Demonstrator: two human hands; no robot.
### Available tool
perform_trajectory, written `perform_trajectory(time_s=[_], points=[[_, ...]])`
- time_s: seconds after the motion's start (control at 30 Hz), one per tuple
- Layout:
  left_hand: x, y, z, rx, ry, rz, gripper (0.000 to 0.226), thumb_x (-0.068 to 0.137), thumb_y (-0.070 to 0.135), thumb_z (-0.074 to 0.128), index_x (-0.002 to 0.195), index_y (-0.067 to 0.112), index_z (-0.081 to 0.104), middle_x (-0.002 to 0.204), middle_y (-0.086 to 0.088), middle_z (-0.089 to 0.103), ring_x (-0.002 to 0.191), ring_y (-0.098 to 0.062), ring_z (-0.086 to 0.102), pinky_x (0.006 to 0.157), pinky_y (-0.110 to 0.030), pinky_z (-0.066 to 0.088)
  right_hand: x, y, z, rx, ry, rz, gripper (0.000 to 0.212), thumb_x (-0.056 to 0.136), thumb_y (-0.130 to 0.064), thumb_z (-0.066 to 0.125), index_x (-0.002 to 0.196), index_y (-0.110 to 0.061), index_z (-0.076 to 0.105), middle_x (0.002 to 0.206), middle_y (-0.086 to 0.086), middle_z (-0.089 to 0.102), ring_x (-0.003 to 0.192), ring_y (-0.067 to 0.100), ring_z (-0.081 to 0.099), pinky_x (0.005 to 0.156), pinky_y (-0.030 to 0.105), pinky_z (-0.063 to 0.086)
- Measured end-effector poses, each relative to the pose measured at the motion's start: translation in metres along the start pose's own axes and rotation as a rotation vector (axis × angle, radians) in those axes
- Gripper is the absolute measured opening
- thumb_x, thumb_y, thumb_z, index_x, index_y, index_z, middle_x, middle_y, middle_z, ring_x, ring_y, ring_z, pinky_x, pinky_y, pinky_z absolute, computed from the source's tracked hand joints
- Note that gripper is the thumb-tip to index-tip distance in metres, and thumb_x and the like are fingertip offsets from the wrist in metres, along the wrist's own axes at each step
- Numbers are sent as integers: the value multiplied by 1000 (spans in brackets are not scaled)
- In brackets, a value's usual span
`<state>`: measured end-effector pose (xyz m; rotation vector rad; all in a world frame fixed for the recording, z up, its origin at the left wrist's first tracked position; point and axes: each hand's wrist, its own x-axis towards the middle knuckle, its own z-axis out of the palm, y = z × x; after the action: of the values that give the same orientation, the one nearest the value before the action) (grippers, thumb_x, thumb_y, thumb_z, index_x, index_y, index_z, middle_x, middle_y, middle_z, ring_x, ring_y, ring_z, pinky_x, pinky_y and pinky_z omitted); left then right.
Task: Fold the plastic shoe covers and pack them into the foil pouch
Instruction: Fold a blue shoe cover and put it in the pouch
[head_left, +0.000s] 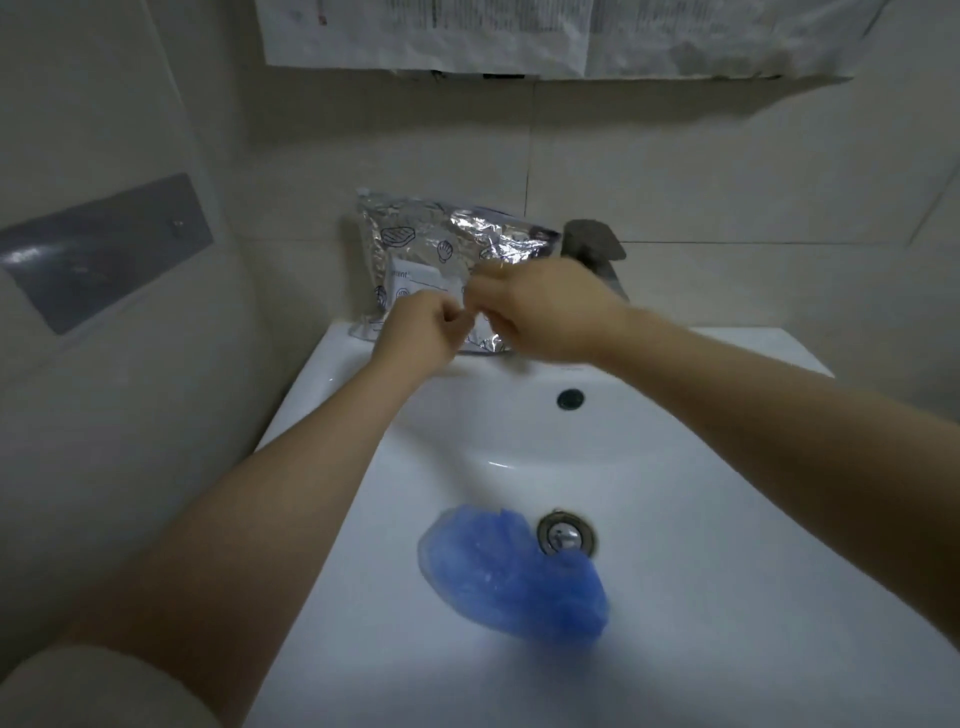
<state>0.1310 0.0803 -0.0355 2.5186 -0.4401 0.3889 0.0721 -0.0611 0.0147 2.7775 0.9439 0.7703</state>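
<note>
A crinkled silver foil pouch (431, 244) with printed drawings stands on the back ledge of the sink, leaning against the wall. Both hands are in front of its lower half. My left hand (415, 332) is curled with fingertips pinched together. My right hand (540, 312) is also pinched, and a small pale thing shows between the two hands; what it is cannot be told. Blue plastic shoe covers (511, 569) lie bunched in the sink basin, just left of and below the drain, apart from both hands.
The white sink (727, 467) fills the lower view, with a metal drain (566, 535) and an overflow hole (570, 398). A dark tap (597, 249) stands behind my right hand. Tiled walls close in at the back and left; a grey plate (98, 249) hangs on the left wall.
</note>
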Motion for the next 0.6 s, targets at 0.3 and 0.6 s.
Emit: perform_trajectory(time_s=[0.3,0.6], points=[[-64,20,13,-216,-339,-19,28,91,24,54,72,6,64,67,1,59,55,-13,55,58,-21,46,-110,-61,111,343,-1069,465,43,99,-36,37,120,-3,55,123,13,55,108,25,53,99,36,39],[-110,25,52,-86,-670,99,39,87,28,62,124,18,54,115,3,56,107,-16,53,87,-22,40,-131,-58,91,465,-775,498,21,87,-16,54,101,-6,65,102,13,64,87,25,53,74,25,35]])
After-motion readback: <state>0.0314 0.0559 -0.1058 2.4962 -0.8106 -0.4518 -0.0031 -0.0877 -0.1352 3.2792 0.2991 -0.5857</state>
